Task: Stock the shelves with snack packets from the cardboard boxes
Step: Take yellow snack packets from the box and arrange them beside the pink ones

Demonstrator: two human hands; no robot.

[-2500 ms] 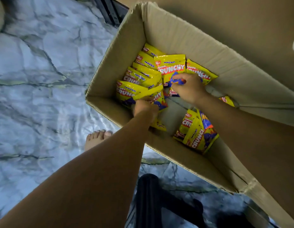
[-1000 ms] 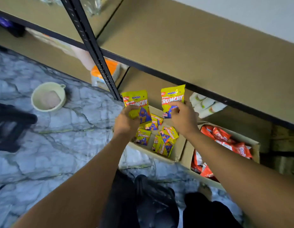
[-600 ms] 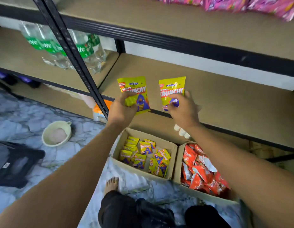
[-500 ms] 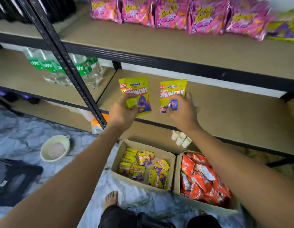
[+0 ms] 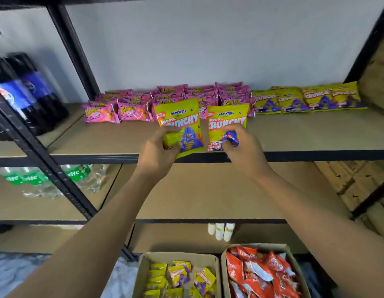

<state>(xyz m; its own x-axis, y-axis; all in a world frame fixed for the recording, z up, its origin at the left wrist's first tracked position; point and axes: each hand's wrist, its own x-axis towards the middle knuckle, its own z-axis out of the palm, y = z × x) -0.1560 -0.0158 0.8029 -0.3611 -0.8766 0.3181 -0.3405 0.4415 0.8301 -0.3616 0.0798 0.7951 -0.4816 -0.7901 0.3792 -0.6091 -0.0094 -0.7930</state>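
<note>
My left hand (image 5: 158,153) grips one yellow Crunchy packet (image 5: 178,119) by its lower edge. My right hand (image 5: 244,149) grips a second yellow Crunchy packet (image 5: 227,121) the same way. Both packets are upright above the front of the upper shelf (image 5: 305,134). At the back of that shelf lie rows of pink packets (image 5: 165,100) and, to the right, several yellow Crunchy packets (image 5: 305,97). On the floor below, a cardboard box (image 5: 180,257) holds more yellow packets (image 5: 180,276).
A second cardboard box (image 5: 257,247) of red packets (image 5: 259,274) sits right of the first. A black upright post (image 5: 47,164) divides the shelving. Dark cola bottles (image 5: 25,91) and green-labelled clear bottles (image 5: 47,177) stand on the left shelves. White bottles (image 5: 221,231) lie on the lowest shelf.
Both hands took a yellow packet each out of the box and rose with them past the lower shelves to the upper shelf. My view tilted up with them.
</note>
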